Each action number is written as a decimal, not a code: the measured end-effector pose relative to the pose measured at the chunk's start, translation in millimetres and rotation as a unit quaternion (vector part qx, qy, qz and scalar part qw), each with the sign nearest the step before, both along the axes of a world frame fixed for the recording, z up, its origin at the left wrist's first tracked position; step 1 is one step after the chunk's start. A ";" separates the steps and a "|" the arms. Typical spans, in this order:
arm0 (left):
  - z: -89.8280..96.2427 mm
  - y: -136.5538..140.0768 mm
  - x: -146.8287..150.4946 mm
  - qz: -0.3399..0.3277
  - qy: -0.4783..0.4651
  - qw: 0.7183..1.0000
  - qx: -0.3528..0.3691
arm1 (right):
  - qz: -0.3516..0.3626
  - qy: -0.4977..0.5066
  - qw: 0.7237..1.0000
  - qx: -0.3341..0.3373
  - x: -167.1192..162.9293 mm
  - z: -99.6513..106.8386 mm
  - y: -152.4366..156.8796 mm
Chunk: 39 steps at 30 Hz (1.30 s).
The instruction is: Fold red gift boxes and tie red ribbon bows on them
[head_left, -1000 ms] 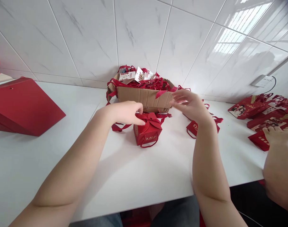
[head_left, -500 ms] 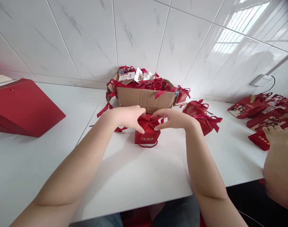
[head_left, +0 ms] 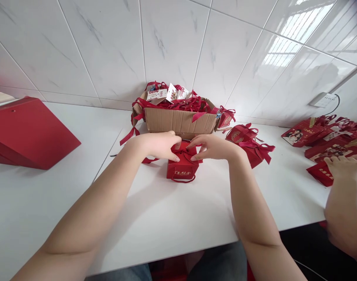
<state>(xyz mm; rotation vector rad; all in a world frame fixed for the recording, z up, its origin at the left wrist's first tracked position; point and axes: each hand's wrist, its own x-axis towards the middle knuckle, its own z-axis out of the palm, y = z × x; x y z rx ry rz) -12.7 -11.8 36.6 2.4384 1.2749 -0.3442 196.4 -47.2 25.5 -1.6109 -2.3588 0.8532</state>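
The gift box (head_left: 182,170) stands around mid-bench (head_left: 178,218), between the left hand (head_left: 166,146) and the right hand (head_left: 208,147). Behind it, toward the bench's far edge, sits the carton (head_left: 181,121), with ribbons (head_left: 192,104) and cards (head_left: 157,95) in it. A small box (head_left: 226,119) lies at the carton's right end; two other boxes (head_left: 237,134) lie nearer the front edge. Gift bags (head_left: 304,136) lie toward the bench's right end, a stack (head_left: 34,134) at its left.

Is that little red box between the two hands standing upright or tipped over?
Upright: the red box sits on the white table, gold lettering level across its front, ribbon on top.
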 end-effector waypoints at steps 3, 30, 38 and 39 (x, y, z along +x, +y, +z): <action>-3.2 1.4 -0.2 0.004 -0.008 1.000 0.010 | -0.005 -0.002 1.000 0.027 -0.2 -0.8 1.5; -11.7 18.3 -11.1 -0.013 -0.047 0.999 0.000 | -0.016 -0.053 0.996 0.069 2.1 -2.7 6.5; -15.2 26.1 -14.0 -0.033 -0.066 0.997 0.007 | -0.015 -0.066 0.995 0.067 3.9 -6.0 9.3; -14.4 25.6 -13.4 -0.030 -0.065 0.997 0.009 | -0.016 -0.069 0.995 0.068 3.7 -6.2 9.5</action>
